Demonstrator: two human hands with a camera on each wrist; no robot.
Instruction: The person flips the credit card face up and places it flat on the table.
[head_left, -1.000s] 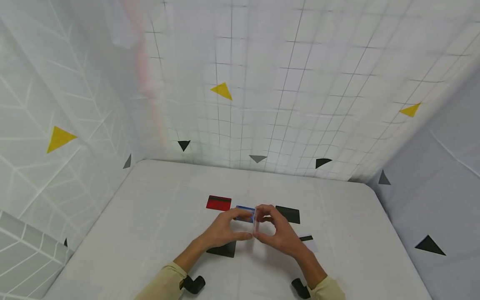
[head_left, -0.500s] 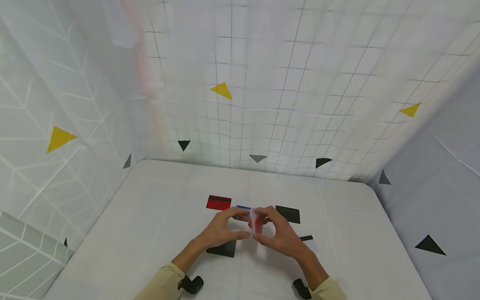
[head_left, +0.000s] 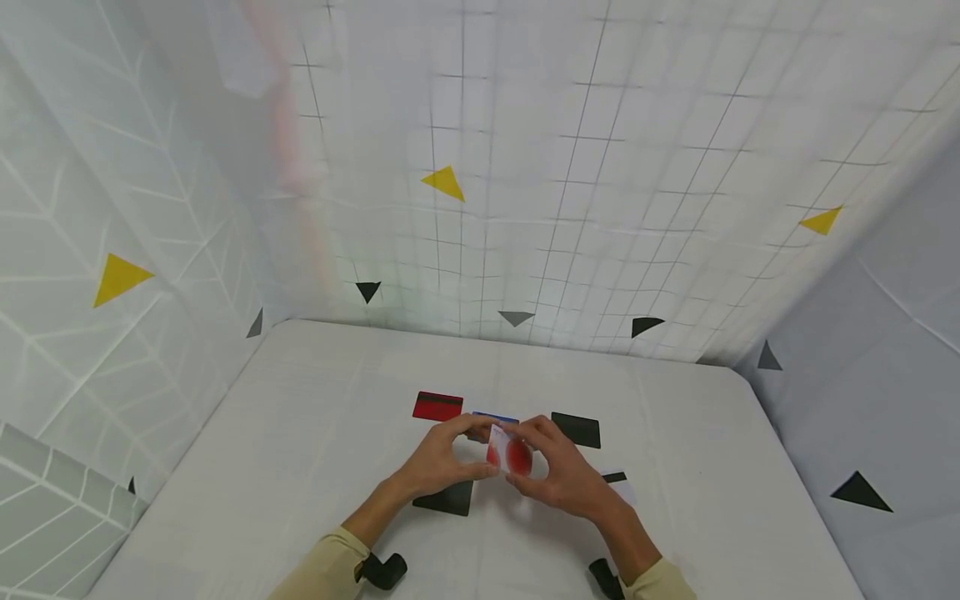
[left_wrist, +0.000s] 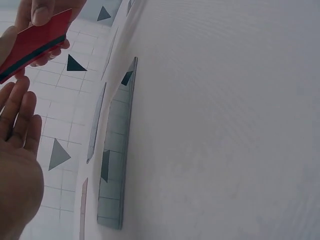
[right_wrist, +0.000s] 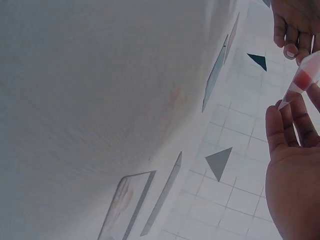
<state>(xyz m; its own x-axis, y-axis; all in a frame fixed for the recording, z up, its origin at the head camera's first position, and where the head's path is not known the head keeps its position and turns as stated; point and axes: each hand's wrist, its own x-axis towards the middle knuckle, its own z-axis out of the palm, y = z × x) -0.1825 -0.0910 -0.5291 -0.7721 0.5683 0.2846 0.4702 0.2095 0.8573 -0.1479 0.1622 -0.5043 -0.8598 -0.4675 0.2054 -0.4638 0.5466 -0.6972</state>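
A plastic card [head_left: 519, 457] is held up over the white table between both hands, its white face with red round shapes toward the head camera. In the left wrist view the card's other side [left_wrist: 40, 37] is red with a dark stripe. My left hand [head_left: 442, 454] holds its left edge between thumb and fingers. The right hand [head_left: 562, 468] pinches it from the right, fingertips on the upper edge and thumb at the lower one. From the right wrist, the card [right_wrist: 303, 79] appears tilted beside the fingers.
Flat on the table lie a red striped card [head_left: 437, 406], a partly hidden blue card [head_left: 497, 417], a black card [head_left: 577, 429], a dark card [head_left: 448, 500] under the left forearm's side, and a white black-striped card [head_left: 618, 487]. A gridded curtain [head_left: 570, 208] stands behind.
The card has turned from edge-on to showing its white and red face to the head camera. Both hands stay nearly in place, with slight finger shifts.
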